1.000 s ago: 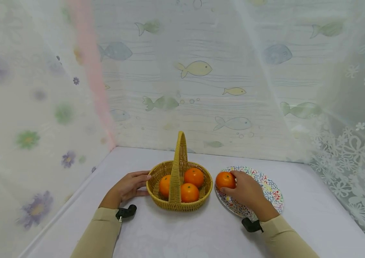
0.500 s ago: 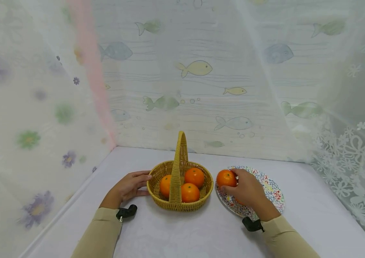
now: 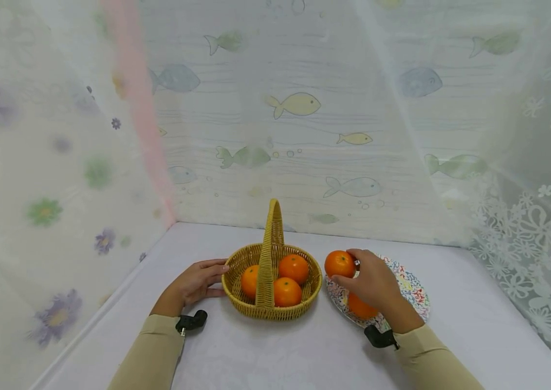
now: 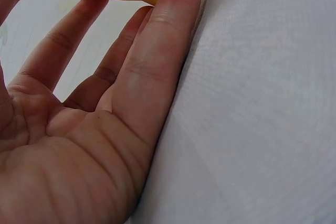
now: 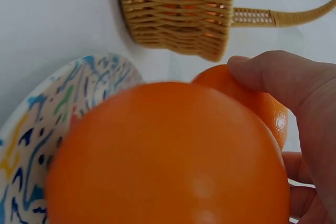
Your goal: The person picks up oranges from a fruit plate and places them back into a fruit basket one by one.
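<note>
Orange (image 3: 340,264) pinched in right hand (image 3: 378,284) by left rim of plate (image 3: 414,292), towards right edge of tabletop (image 3: 256,352); second orange (image 3: 361,306) near plate's front rim; left hand (image 3: 195,281) unclenched, touching left side of basket (image 3: 251,311); three oranges (image 3: 287,292) inside.

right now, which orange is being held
The orange pinched by the right hand, beside the basket. No hand holds the others: three oranges sit inside the basket, a fifth lies on the plate.

Soft, diffuse light, faint shadows, nearest orange (image 5: 168,156) blurry
</note>
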`<state>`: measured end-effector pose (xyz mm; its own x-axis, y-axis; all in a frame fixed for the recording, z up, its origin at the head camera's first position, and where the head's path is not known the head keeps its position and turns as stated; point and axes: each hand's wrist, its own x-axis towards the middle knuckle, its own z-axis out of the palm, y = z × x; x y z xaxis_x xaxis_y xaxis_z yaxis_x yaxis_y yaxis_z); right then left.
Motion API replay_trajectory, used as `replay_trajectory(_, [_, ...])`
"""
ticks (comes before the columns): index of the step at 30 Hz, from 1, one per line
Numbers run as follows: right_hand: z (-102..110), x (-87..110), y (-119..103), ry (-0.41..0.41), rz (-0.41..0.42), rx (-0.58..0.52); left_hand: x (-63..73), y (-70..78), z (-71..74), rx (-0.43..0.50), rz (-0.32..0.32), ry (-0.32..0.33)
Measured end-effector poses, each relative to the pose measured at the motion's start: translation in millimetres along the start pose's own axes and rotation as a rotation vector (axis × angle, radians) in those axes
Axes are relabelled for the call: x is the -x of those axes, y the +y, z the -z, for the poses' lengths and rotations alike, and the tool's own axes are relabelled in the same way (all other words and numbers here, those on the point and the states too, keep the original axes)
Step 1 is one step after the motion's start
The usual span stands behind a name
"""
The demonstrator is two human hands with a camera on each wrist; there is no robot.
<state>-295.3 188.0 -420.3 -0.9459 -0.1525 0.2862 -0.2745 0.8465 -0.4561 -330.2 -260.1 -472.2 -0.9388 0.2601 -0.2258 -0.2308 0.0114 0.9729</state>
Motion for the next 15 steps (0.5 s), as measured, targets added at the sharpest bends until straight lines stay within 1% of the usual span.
replay_trajectory(7, [7, -1.0, -8, 0.018, 0.003, -0.023, -0.2, 1.2, -1.2, 0.006, 0.012, 0.019])
replay_trajectory(15, [15, -2.3, -17, 0.048, 0.004, -0.036, 0.5, 1.9, -1.0, 0.004, 0.013, 0.019])
